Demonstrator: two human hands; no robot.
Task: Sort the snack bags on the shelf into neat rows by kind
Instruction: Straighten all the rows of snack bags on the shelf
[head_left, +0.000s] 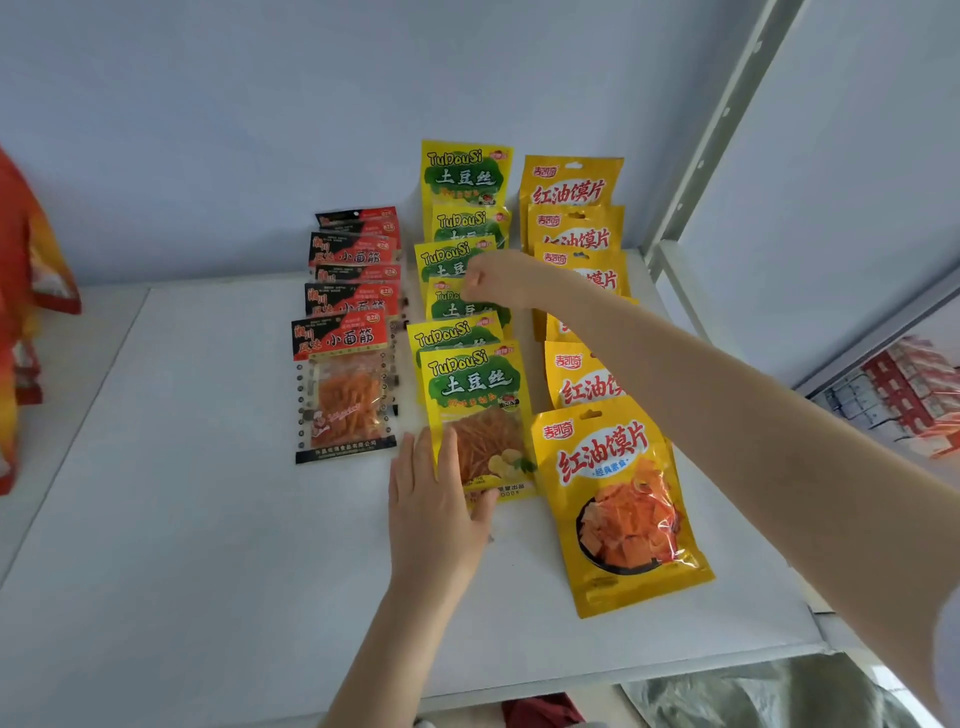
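The landmark is the front yellow-and-green plastic snack bag (475, 415), which lies flat on the white shelf board (208, 519) with its long axis running away towards the back wall. Its own row of matching bags overlaps straight behind it. The row of red-and-black bags (345, 384) lies to its left, and the row of orange-yellow bags (618, 499) just to its right. The left hand (439, 499) rests at its near left corner, fingers straight on the film, thumb at the bottom edge, gripping nothing. The right hand (498, 280) reaches across, behind the landmark; its curled fingers seem to pinch the top edge of a mid-row yellow-and-green bag (457, 306), which sits slightly skewed. Squaring that bag probably falls to the right hand, as it is the nearer.
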